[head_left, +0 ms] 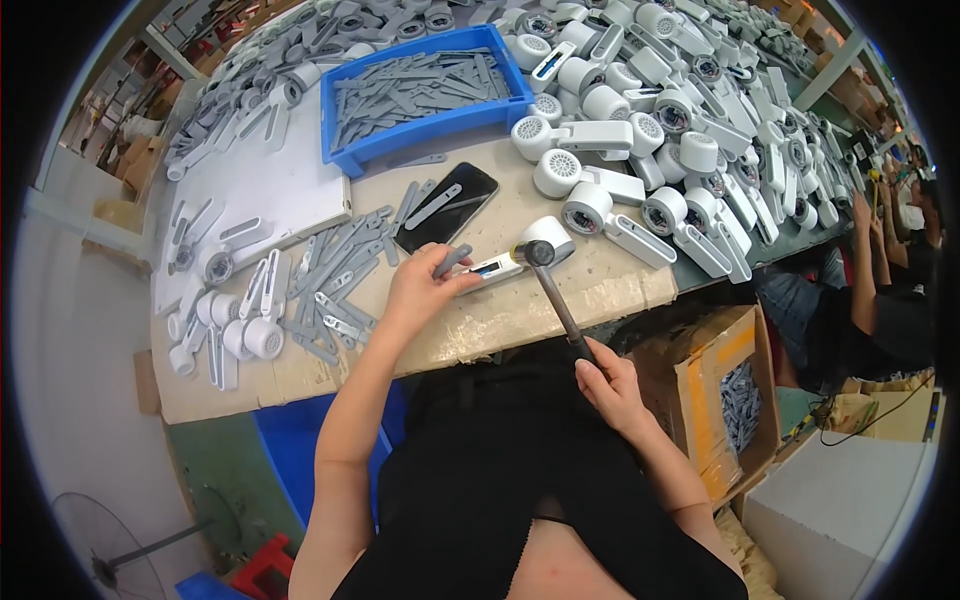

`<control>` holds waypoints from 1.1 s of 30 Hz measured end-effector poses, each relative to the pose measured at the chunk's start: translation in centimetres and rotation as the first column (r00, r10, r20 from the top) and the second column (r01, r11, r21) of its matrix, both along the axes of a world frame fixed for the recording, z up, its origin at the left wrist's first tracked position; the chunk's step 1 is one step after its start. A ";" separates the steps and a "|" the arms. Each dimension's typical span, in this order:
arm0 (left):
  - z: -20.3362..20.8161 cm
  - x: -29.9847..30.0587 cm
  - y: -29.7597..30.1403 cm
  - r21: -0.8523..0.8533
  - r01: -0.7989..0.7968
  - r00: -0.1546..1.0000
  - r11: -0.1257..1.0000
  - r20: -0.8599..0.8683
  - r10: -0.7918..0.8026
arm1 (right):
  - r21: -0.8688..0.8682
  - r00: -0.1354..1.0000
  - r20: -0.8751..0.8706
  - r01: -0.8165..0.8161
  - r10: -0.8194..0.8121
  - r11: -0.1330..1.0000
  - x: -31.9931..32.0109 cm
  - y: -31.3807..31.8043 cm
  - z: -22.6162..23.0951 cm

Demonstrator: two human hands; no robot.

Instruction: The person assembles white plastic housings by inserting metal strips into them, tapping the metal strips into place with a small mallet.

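A white handheld fan (551, 233) lies near the table's front edge, its slim handle pointing toward my left hand (424, 285). That hand is closed on a small grey plastic strip (453, 261), its fingertips also at the end of the fan's handle. The handle has an open slot with something blue and dark inside. My right hand (612, 384) grips the dark handle of a hammer (558, 302). The hammer's head is over the fan, where handle and round head meet; whether they touch I cannot tell. A black phone (462, 208) lies just beyond my left hand with a grey strip on it.
Loose grey strips (345, 262) are heaped left of my left hand. A blue bin (347, 160) holds many more. White fans (640, 140) pile up at the far right, and several lie at the left (262, 338). An open carton (700, 425) stands below right; another person (850, 300) sits beyond.
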State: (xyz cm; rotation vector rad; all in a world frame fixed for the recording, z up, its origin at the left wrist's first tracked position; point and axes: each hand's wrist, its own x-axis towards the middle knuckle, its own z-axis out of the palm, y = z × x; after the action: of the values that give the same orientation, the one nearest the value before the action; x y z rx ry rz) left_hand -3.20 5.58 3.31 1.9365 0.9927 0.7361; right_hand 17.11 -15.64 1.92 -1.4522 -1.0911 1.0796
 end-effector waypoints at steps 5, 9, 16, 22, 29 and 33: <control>-0.1 0.3 -0.1 0.027 0.010 0.997 1.000 -0.077 -0.008 | -0.030 1.000 0.000 0.011 -0.011 0.999 0.0 0.2 0.1; -1.1 -0.5 0.9 -0.149 0.052 0.998 0.988 0.034 -0.047 | -0.037 1.000 -0.007 0.010 -0.011 0.999 -0.1 0.3 0.0; -1.9 -2.5 1.5 0.175 0.257 0.964 0.950 0.016 -0.264 | -0.062 1.000 -0.024 0.018 -0.020 0.998 0.0 0.8 -0.1; -0.6 -2.7 -0.2 0.404 0.256 0.963 0.878 -0.180 -0.198 | -0.068 1.000 -0.017 -0.003 0.002 0.998 0.0 1.3 -0.1; -1.2 -1.4 -3.3 0.640 0.043 0.977 0.767 -0.188 0.103 | -0.056 1.000 -0.003 -0.019 0.019 0.998 -0.2 1.6 -0.1; -1.1 -0.6 -3.6 0.608 0.017 0.978 0.794 -0.176 0.114 | -0.066 1.000 0.009 -0.027 0.027 0.997 0.0 1.5 -0.1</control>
State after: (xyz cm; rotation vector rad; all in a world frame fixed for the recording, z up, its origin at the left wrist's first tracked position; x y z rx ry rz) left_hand -3.84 1.97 2.19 2.5979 1.0081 0.9900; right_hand 17.10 -14.12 1.85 -1.5000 -1.0939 1.1381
